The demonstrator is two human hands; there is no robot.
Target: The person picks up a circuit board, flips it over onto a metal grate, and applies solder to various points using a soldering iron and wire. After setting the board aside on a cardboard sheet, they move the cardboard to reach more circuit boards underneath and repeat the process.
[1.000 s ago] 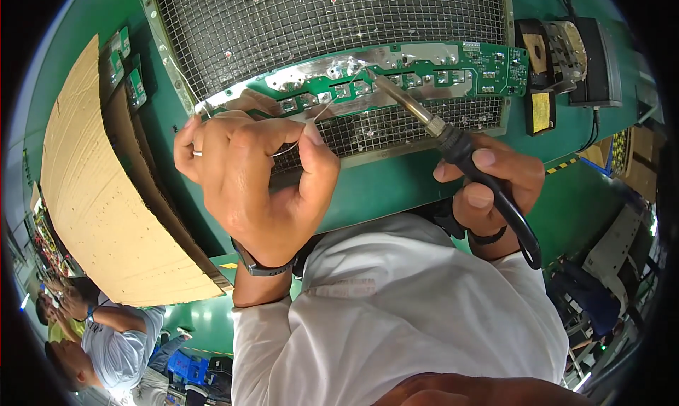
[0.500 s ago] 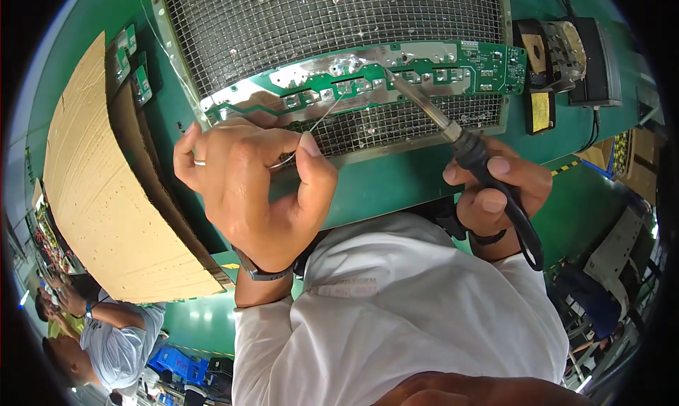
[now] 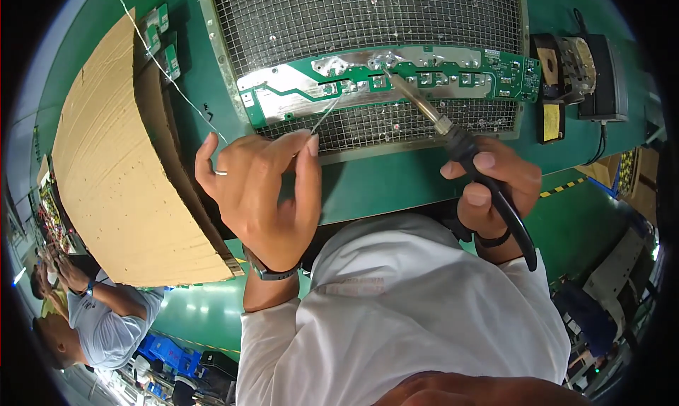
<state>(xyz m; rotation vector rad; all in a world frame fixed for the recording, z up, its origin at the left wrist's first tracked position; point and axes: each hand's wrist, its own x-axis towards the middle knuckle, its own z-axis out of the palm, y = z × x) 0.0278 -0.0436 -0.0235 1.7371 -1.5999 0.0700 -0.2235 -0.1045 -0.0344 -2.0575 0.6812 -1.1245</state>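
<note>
A long green circuit board (image 3: 297,107) with bare silvery areas lies across a wire-mesh frame (image 3: 368,17). My right hand (image 3: 495,183) is closed around the handle of a soldering iron (image 3: 423,107), its tip at the solder joints near the board's middle. In a pinch of thumb and forefinger, my left hand (image 3: 262,187) holds a thin solder wire (image 3: 325,115) just in front of the board. The wire's end points at the board's near part, left of the iron's tip. Whether it touches the board I cannot tell.
A large cardboard sheet (image 3: 127,165) stands at the left, beside several small green boards (image 3: 170,61). At the right are a soldering-iron stand (image 3: 576,66), a yellow sponge (image 3: 552,122) and a black box (image 3: 605,80). A co-worker (image 3: 106,321) sits at lower left.
The view has shifted, so the board and mesh appear farther right. My left hand has drawn slightly away from the board's left end, uncovering it. Both hands keep their holds.
</note>
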